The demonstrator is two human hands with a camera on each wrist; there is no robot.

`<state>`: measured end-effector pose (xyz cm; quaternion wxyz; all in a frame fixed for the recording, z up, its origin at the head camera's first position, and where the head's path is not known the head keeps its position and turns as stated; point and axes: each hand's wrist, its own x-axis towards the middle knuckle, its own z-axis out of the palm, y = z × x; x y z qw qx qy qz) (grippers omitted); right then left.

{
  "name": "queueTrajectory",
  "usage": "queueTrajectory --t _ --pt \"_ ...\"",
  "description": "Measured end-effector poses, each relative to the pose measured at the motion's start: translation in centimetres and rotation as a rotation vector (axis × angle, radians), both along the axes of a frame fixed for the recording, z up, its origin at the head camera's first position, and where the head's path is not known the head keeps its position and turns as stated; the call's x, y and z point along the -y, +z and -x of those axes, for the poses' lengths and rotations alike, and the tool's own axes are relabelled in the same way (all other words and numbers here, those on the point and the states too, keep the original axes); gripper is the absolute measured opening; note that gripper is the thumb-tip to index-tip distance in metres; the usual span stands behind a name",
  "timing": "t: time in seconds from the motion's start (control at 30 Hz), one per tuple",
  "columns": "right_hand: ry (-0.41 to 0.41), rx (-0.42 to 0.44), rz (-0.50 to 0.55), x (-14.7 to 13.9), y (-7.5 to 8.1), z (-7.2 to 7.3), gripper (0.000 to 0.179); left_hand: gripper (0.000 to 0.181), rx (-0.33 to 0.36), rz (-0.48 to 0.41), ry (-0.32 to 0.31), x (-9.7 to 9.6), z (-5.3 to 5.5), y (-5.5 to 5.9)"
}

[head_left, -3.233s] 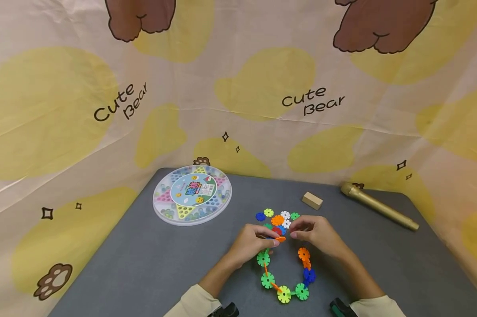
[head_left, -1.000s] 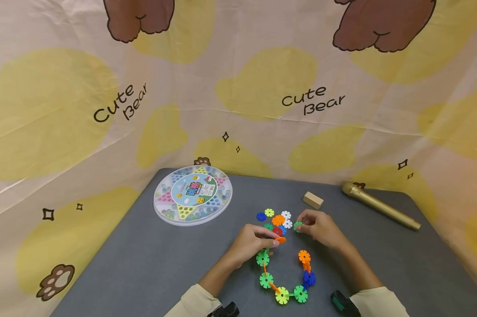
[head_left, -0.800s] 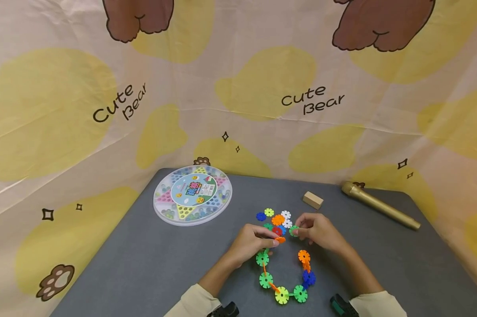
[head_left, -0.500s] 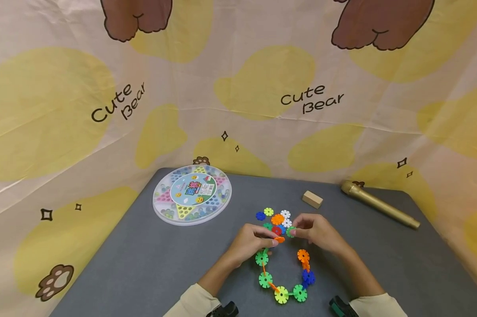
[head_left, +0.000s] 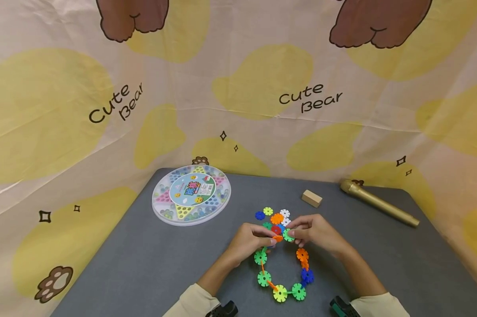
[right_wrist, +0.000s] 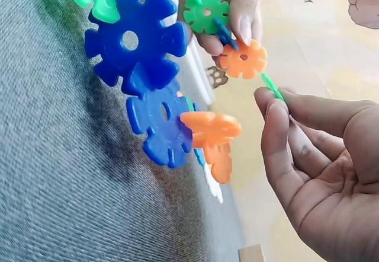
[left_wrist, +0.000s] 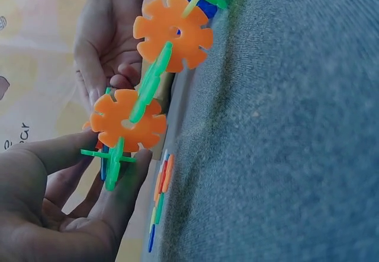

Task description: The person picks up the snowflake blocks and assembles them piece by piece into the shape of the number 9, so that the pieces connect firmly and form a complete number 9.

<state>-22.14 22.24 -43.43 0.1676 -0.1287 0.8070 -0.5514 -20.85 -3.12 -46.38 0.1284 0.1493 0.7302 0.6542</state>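
Note:
My left hand (head_left: 249, 241) pinches the orange snowflake disc (right_wrist: 243, 59) at one end of a chain of slotted plastic snowflake discs. A green snowflake disc (head_left: 288, 235) is pinched between the thumb and fingers of my right hand (head_left: 319, 231). In the right wrist view its edge meets the orange disc's rim; whether it sits in a slot I cannot tell. The chain curves toward me in a U through green, orange, a yellow-green disc (head_left: 280, 293) and a blue disc (head_left: 307, 276). Its other end, an orange disc (head_left: 302, 254), lies free below my right hand.
Loose discs lie just beyond my hands, among them a yellow-green one (head_left: 268, 211), a blue one (head_left: 260, 215) and a white one (head_left: 285, 213). A round board game (head_left: 191, 196) sits back left. A wooden block (head_left: 312, 198) and a gold microphone (head_left: 379, 203) lie back right.
My right hand has picked up a green disc from the loose ones and carried it left to the orange disc. The left hand has stayed almost in place, keeping its pinch.

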Motion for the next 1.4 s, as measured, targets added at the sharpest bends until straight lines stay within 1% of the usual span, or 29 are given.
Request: queueTrajectory --t 0.1,0.33,0.53,0.87,1.0,1.13,1.27,1.4 --pt "0.006 0.004 0.017 0.3 -0.1 -0.1 0.03 0.013 -0.016 0.009 0.005 0.0 0.0 0.0" --pt "0.023 0.014 0.049 0.9 -0.1 -0.3 0.031 0.011 -0.024 0.004 0.028 -0.1 -0.1 0.1" --pt "-0.002 0.014 0.046 1.1 -0.3 -0.5 0.028 0.009 -0.049 0.018 0.062 -0.2 -0.1 0.0" --pt "-0.016 0.015 0.046 1.7 -0.8 -0.5 0.026 0.008 -0.064 0.034 0.076 -0.3 -0.2 -0.1" --pt "-0.021 0.018 0.058 1.7 -0.8 -0.5 0.026 0.009 -0.057 0.015 0.063 -0.2 -0.2 0.0" --pt "0.003 0.009 0.063 1.4 -0.8 -0.4 0.029 0.02 -0.033 -0.037 0.036 -0.2 -0.1 0.1" --pt "0.027 -0.023 0.027 0.9 -0.6 -0.3 0.028 0.032 0.006 -0.069 0.022 -0.1 0.0 0.2" --pt "0.022 -0.033 -0.014 0.6 -0.3 -0.3 0.027 0.031 0.048 -0.074 -0.005 -0.1 0.0 0.3"
